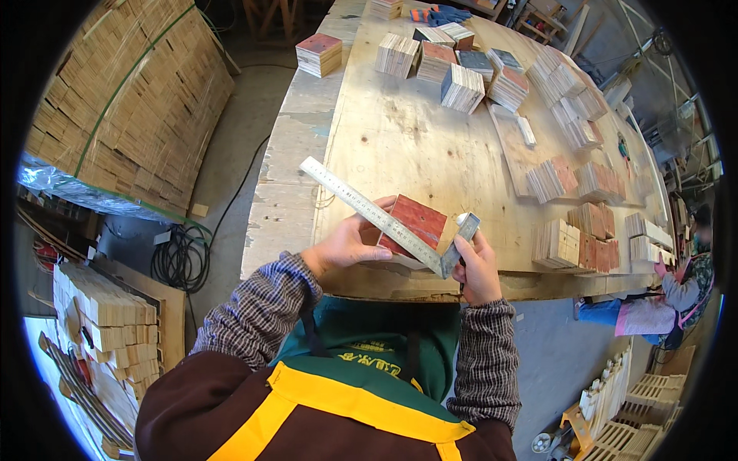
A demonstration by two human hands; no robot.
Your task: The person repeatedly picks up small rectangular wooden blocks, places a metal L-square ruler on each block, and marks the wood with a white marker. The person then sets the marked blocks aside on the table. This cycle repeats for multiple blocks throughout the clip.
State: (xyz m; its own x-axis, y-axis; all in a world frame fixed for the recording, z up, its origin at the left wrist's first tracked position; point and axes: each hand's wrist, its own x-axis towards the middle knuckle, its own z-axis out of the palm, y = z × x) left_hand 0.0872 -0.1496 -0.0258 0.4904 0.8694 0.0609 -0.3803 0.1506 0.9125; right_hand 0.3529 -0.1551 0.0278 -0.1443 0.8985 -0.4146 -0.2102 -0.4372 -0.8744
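Note:
A plywood block with a red face (421,218) is held over the near edge of the table by my left hand (350,244), its thumb in front and its fingers closed around the left side. My right hand (478,269) grips a metal try square (459,244) by its short stock. The square's long graduated blade (350,197) lies slantwise across the red face and sticks out past the block to the upper left. The underside of the block is hidden.
More plywood blocks (463,88) are grouped at the far side of the wooden table (384,146), others (576,246) at the right. Dark gloves (440,14) rest at the back. A wrapped wood stack (131,100) and coiled cable (181,257) stand left; a person (680,288) is at right.

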